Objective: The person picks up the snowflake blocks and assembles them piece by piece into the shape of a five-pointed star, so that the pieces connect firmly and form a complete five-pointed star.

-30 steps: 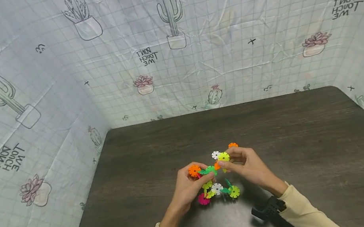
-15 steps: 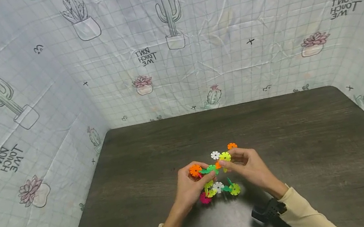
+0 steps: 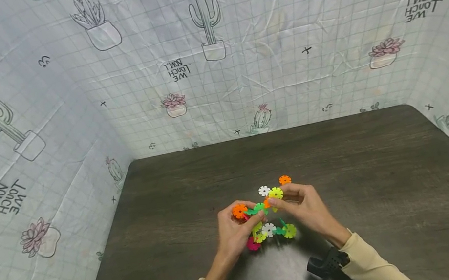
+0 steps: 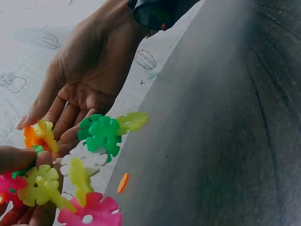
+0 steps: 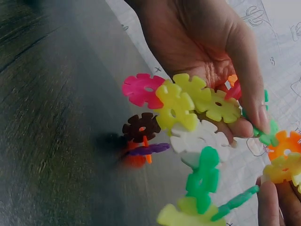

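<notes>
Both hands work on a chain of slotted plastic flower-shaped discs. With thumb and fingers, my left hand (image 3: 232,230) pinches a green disc (image 3: 258,208), beside an orange disc (image 3: 240,210). Opposite it, my right hand (image 3: 307,205) pinches a yellow disc (image 3: 275,194) and a small orange disc, close against the green one. Whether those two are interlocked I cannot tell. Below the left hand hangs a joined run with a pink disc (image 5: 141,89), yellow discs (image 5: 174,110), a white disc (image 5: 200,141) and green discs (image 5: 202,181). Fingers hide some pieces.
Beyond the right hand are a white disc (image 3: 264,191) and an orange disc (image 3: 284,180). A brown disc (image 5: 141,127) and a purple disc (image 5: 149,149) show in the right wrist view. The dark wooden table (image 3: 171,193) meets a printed cloth (image 3: 135,115) behind.
Both hands keep their grips in nearly the same place. The hanging discs have shifted very slightly upward and right, and the head view has moved a little.
</notes>
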The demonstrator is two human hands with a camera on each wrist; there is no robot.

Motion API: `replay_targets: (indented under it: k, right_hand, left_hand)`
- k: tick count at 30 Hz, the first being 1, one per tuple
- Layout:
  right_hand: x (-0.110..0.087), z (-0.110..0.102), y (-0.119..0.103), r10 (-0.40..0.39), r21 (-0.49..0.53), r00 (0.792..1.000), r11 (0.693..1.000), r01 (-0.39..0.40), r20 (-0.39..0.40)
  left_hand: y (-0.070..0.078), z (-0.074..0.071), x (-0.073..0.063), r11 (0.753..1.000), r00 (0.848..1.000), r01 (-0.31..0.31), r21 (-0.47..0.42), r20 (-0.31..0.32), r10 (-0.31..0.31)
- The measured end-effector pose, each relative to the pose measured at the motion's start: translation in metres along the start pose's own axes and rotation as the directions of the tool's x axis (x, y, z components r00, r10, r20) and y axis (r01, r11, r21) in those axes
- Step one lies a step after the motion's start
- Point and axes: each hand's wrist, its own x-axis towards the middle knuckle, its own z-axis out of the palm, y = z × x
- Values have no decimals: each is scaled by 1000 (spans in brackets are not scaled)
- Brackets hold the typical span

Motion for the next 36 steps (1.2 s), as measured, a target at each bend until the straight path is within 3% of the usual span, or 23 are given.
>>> replay_targets:
  k: [7, 12, 16, 21, 27, 31, 36]
  right_hand:
    - [1, 4, -2, -28, -6, 1000, 1000, 28, 5]
    - [1, -1, -4, -22, -91, 1000, 996, 24, 19]
    - [2, -7, -3, -47, -170, 999, 985, 43, -23]
    - [3, -13, -2, -58, -171, 997, 984, 47, -56]
    - [3, -14, -4, -61, -202, 998, 978, 59, -4]
    - [4, -13, -3, -48, -239, 998, 970, 55, 37]
    - [5, -9, -3, -38, -257, 995, 964, 61, 92]
  left_hand:
    - [-2, 2, -2, 1000, 999, 13, -27, -37, -14]
    - [-4, 2, -4, 997, 997, 72, -38, -24, -73]
    - [-5, 2, -3, 992, 994, 109, -69, -24, -111]
    - [-4, -2, 0, 981, 989, 144, -127, 36, -141]
    - [-1, -9, 1, 987, 975, 161, 7, 153, -160]
    - [0, -11, 1, 982, 959, 180, 52, 212, -187]
    - [-2, -12, -1, 967, 943, 237, 88, 217, -251]
